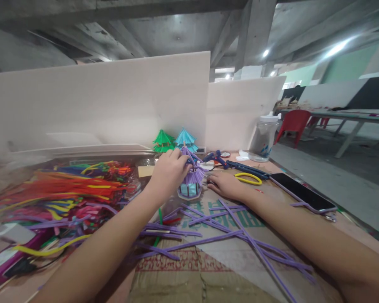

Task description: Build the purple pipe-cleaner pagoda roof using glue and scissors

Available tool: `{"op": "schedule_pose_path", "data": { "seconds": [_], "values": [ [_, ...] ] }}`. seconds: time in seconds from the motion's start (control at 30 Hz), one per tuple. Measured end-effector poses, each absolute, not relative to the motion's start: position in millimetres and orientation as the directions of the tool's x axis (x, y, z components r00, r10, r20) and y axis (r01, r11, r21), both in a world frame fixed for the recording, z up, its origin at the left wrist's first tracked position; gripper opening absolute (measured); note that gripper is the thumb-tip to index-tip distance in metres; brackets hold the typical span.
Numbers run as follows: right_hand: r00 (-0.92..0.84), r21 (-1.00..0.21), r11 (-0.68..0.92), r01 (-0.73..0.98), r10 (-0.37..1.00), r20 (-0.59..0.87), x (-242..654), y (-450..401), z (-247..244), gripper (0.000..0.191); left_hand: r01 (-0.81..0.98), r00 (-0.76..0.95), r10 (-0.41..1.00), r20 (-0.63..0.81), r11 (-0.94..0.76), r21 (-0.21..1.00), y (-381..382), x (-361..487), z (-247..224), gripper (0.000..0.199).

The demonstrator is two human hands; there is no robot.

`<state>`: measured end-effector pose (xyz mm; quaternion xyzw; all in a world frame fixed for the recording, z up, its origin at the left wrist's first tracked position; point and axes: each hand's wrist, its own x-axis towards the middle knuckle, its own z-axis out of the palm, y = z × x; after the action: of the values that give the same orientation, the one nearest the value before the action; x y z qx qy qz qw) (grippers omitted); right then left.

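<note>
A small tiered pagoda model (pixel 190 190) with purple pipe-cleaner roofs and a light blue lower wall stands upright on the cardboard. My left hand (pixel 170 169) is closed at its upper part, covering some of the roof. To the right of the model, my right hand (pixel 225 183) lies low over the cardboard, fingers loosely apart and with nothing visible in them. Purple pipe cleaners (pixel 221 227) lie crossed in front of both hands. Just behind the model are a green tiered roof (pixel 163 141) and a light blue tiered roof (pixel 185 139).
Bundles of coloured pipe cleaners (pixel 78 187) crowd the left side. A hot glue gun (pixel 220 160), yellow-handled scissors (pixel 249 179), a phone (pixel 303 192) and a clear bottle (pixel 264 139) lie or stand at the right. White panels (pixel 120 101) border the back.
</note>
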<state>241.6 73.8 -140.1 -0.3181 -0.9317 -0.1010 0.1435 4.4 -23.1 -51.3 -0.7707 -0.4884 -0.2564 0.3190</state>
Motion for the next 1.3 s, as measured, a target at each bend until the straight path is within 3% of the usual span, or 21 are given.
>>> {"op": "schedule_pose_path", "data": {
  "seconds": [0.13,0.37,0.7,0.77,0.9,1.0,1.07,1.2,1.3],
  "values": [
    [-0.757,0.087,0.781,0.618,0.562,0.332,241.4,74.3,-140.4,0.03,0.918,0.395,0.624,0.674,-0.295,-0.266,-22.2,5.9,-52.3,0.022],
    [-0.748,0.065,0.777,0.627,0.576,0.331,240.0,72.1,-137.6,0.03,0.92,0.349,0.632,0.692,-0.373,-0.123,-19.6,1.3,-52.6,0.018],
    [-0.748,0.069,0.773,0.63,0.58,0.322,240.2,72.1,-137.9,0.03,0.898,0.392,0.606,0.692,-0.416,-0.144,-20.9,4.2,-54.3,0.022],
    [-0.75,0.072,0.775,0.628,0.578,0.321,240.1,72.6,-138.4,0.03,0.877,0.382,0.631,0.675,-0.479,-0.048,-21.2,4.5,-51.5,0.019],
    [-0.743,0.073,0.768,0.636,0.583,0.328,240.0,74.0,-139.7,0.03,0.706,0.231,0.716,0.659,-0.589,0.392,-28.1,1.3,-35.6,0.014],
    [-0.744,0.071,0.771,0.633,0.58,0.332,239.7,75.1,-140.7,0.03,0.54,0.143,0.72,0.679,-0.632,0.556,-40.5,-8.1,-15.9,0.025],
    [-0.745,0.07,0.773,0.63,0.577,0.334,239.6,75.4,-140.8,0.029,0.543,0.071,0.73,0.679,-0.599,0.588,-49.1,-19.0,-2.0,0.027],
    [-0.745,0.066,0.773,0.631,0.579,0.333,240.0,74.1,-139.7,0.03,0.741,-0.017,0.782,0.623,-0.408,0.534,-51.4,-49.4,14.3,0.044],
    [-0.745,0.065,0.774,0.629,0.578,0.331,240.5,72.6,-138.8,0.029,0.804,0.026,0.863,0.505,-0.318,0.502,-32.0,-72.4,6.7,0.039]
  ]
}}
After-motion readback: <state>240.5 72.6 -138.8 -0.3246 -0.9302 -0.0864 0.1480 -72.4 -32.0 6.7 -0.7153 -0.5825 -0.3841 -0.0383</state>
